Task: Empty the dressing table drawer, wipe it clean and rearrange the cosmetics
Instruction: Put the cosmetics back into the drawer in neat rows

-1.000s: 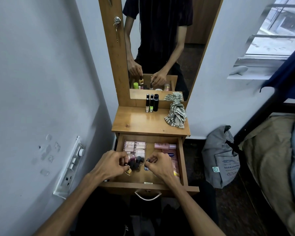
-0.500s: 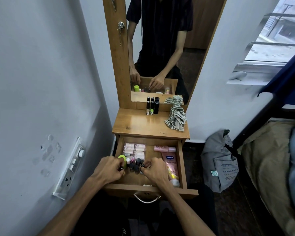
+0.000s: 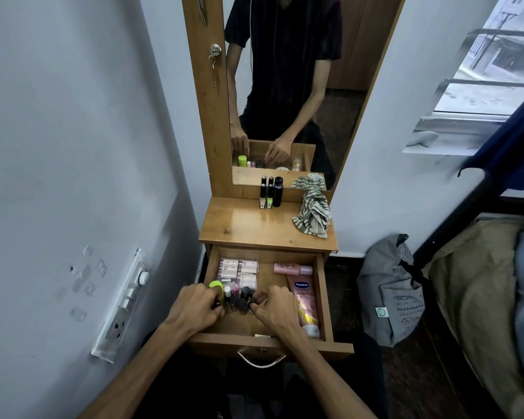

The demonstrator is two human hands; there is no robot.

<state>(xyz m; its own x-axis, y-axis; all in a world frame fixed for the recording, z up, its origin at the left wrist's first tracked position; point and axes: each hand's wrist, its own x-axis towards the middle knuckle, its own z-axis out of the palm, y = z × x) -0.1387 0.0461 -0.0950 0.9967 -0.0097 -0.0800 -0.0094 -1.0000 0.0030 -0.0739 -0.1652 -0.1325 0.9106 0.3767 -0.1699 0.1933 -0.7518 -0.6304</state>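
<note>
Head view: Vaseline tube [image 3: 303, 303] lengthwise, cap nearest; both hands [image 3: 194, 309] [image 3: 274, 308] curled on small bottles [image 3: 239, 297].

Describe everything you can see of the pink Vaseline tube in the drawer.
The tube is pink plastic by the look of it, with a blue Vaseline logo near its far end and a white cap at the near end. It lies flat along the right wall of the open drawer, lengthwise front to back. A smaller pink bottle lies crosswise just beyond it. Neither hand touches it.
</note>
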